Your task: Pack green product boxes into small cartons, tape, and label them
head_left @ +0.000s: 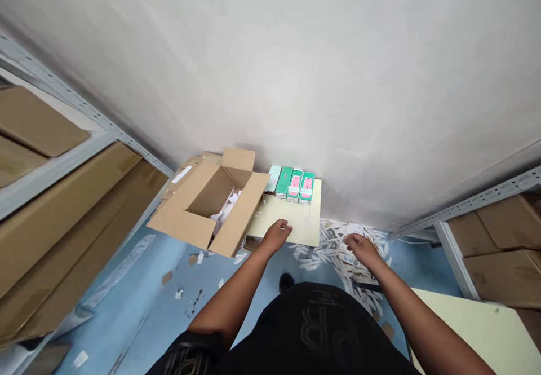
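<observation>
My left hand [278,235] hovers over the front edge of a pale yellow table [304,223], its fingers loosely bent and nothing visible in them. Farther right, my right hand [362,249] is held above a heap of white paper strips [327,245], fingers half curled and a little apart, with nothing seen in its grasp. Along the table's back edge stand several small boxes, among them a plain green box [284,182] and a green box with a pink picture [306,188]. Left of them sits an open cardboard carton [198,194] with crumpled white paper [226,208] inside.
Metal shelving [95,118] stacked with cardboard boxes [84,217] stands at left. More boxes [502,273] fill a rack at right. Another pale yellow surface [469,324] lies at lower right. Paper scraps are scattered over the blue floor [156,285]. A grey wall rises behind.
</observation>
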{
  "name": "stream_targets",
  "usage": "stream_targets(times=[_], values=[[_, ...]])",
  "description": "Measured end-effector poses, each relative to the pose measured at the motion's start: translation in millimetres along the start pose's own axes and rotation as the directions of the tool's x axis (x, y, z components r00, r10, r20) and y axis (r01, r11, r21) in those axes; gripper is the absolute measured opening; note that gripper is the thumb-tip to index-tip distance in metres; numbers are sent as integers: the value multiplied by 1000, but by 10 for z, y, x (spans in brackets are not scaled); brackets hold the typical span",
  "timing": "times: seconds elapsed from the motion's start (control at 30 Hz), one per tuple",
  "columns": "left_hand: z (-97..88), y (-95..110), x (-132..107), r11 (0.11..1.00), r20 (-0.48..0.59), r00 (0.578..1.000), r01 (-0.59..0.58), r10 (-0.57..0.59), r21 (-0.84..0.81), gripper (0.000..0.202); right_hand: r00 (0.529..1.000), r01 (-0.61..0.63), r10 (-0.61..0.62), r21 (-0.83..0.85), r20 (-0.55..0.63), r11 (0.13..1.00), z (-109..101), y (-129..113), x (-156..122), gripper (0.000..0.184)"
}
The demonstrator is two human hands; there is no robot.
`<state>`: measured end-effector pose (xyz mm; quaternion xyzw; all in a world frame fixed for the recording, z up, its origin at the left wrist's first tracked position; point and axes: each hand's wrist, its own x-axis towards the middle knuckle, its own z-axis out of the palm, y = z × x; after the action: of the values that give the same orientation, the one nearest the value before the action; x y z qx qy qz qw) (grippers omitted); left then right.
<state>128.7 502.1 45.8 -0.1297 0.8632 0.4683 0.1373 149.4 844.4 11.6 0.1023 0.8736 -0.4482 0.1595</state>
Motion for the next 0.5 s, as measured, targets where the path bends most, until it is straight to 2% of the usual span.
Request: stream_targets(times=[0.1, 0.17, 0.33, 0.5], values=[[61, -103, 234, 999, 81, 996, 39, -36, -31, 34, 998, -43, 44, -22, 40, 999, 252, -234, 227, 36], [139, -153, 349, 999, 130, 991, 43, -40, -21, 34, 996, -47, 51, -53, 68, 997, 337, -369, 413, 34], [374, -219, 573, 996, 190, 979, 81, -73, -35, 38, 991, -94, 107, -149, 84, 984, 328, -607, 1088, 26], [613, -81, 951, 990, 183, 979, 103, -84, -97, 45, 983, -122, 139, -145, 118, 982, 375, -702, 1963, 33]])
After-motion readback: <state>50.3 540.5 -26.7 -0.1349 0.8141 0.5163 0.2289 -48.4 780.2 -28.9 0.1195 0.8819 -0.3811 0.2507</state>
